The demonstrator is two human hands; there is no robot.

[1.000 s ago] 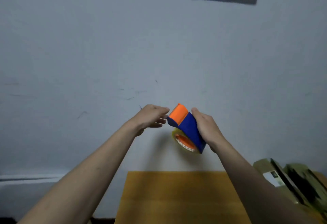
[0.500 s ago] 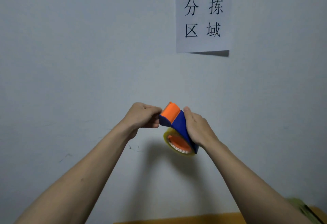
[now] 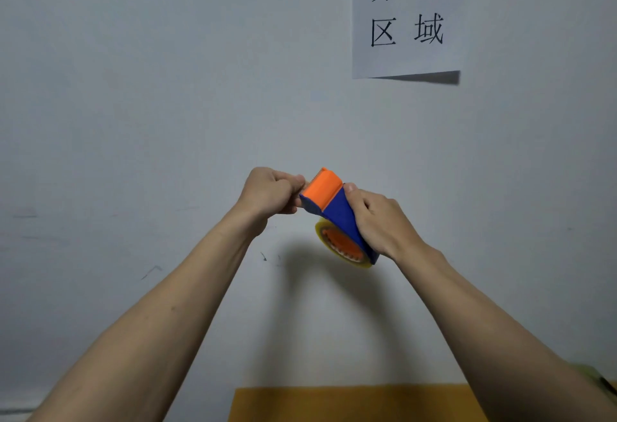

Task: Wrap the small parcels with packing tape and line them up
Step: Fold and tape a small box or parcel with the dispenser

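A blue and orange tape dispenser [image 3: 334, 211] with a clear tape roll [image 3: 340, 244] is held up in front of the grey wall. My right hand [image 3: 380, 221] grips its blue body from the right. My left hand [image 3: 270, 193] has its fingers curled at the orange serrated end, pinching there; the tape end itself is too thin to make out. No parcel lies between the hands.
An orange-brown table top [image 3: 360, 403] shows at the bottom edge. A white paper sign [image 3: 407, 17] with black characters hangs on the wall at upper right. A sliver of a greenish packet [image 3: 597, 378] peeks in at the lower right.
The view first tilted up, bringing the wall sign into sight, then dropped slightly so the table returns. My left hand closed its fingers at the dispenser's orange end.
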